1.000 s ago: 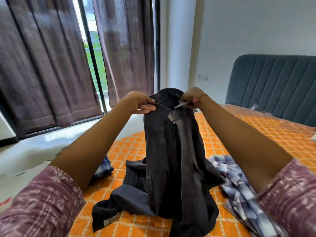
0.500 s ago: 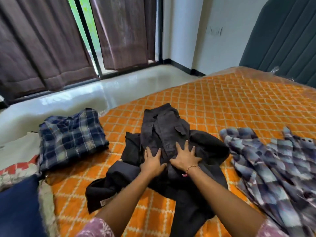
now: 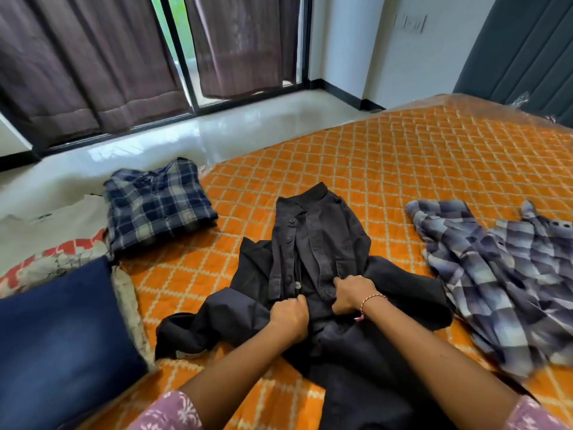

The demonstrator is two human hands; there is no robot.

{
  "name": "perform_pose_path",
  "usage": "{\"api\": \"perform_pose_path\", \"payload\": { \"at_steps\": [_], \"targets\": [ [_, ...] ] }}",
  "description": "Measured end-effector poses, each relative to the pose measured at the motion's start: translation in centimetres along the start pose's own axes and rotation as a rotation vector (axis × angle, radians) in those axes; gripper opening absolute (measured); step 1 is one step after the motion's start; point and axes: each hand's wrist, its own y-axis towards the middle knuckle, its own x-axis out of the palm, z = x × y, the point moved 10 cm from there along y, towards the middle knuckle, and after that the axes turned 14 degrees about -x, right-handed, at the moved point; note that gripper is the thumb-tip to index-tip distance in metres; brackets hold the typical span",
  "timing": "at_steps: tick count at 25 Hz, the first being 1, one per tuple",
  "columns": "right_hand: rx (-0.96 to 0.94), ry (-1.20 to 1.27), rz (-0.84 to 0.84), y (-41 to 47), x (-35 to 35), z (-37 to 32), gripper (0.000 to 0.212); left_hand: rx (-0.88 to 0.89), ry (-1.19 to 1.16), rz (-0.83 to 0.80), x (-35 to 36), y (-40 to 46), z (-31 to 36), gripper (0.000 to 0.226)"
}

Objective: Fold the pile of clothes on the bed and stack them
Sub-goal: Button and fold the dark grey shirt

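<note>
At the far left a dark blue cushion (image 3: 59, 330) lies on the orange quilted bed (image 3: 387, 156), and beyond it sits a folded navy plaid shirt (image 3: 158, 206), squared up near the bed's edge. In the middle the black shirt (image 3: 313, 243) lies flat – its long axis running away from the person, collar at the far end, hem toward the camera. The left hand (image 3: 290, 318) bunches the button-side front panel in curled fingers; just beside it the right hand (image 3: 352, 293), a thread bracelet at the wrist, grips the other panel. To the right a crumpled blue-grey checked shirt (image 3: 502, 274) lies spread – unfolded.
</note>
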Motion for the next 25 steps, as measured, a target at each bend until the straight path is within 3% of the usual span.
{"api": "perform_pose_path", "payload": {
  "at_steps": [4, 7, 8, 10, 11, 12, 14, 15, 20, 25],
  "targets": [
    [-0.062, 0.010, -0.201, -4.0, 4.0, -3.8, 0.062, 0.034, 0.224, -0.126, 3.9, -6.1, 0.6, 0.040],
    [-0.044, 0.051, -0.376, -6.8, 5.5, -5.4, 0.060, 0.053, 0.143, -0.312, 6.0, -10.2, -0.4, 0.049],
    [-0.024, 0.102, -0.307, -6.8, 4.3, -5.6, 0.052, 0.041, 0.011, -0.403, 5.8, -10.5, -1.2, 0.052],
    [0.010, 0.175, 0.126, -5.4, -1.4, -5.2, 0.033, -0.001, -0.443, -0.602, 4.0, -9.4, -2.7, 0.038],
    [0.017, 0.194, 0.353, -4.9, -4.0, -5.3, 0.030, -0.042, -0.682, -0.570, 2.4, -7.9, -3.8, 0.026],
    [0.000, 0.212, 0.511, -4.3, -5.7, -5.7, 0.026, -0.111, -0.846, -0.400, 0.1, -6.0, -5.6, 0.019],
    [-0.033, 0.221, 0.628, -2.2, -6.9, -6.7, 0.032, -0.251, -0.894, 0.060, -3.7, -3.0, -9.4, 0.011],
    [-0.016, 0.217, 0.620, -0.9, -6.6, -6.7, 0.038, -0.292, -0.858, 0.170, -4.3, -2.3, -10.1, 0.009],
    [0.026, 0.125, 0.623, 1.0, -3.1, -5.6, 0.025, -0.456, -0.890, 0.129, -2.1, 0.1, -9.8, 0.013],
    [-0.031, 0.080, 0.683, 0.3, -2.6, -6.0, 0.026, -0.420, -0.896, 0.122, -1.9, 1.5, -9.2, 0.014]
  ]
}}
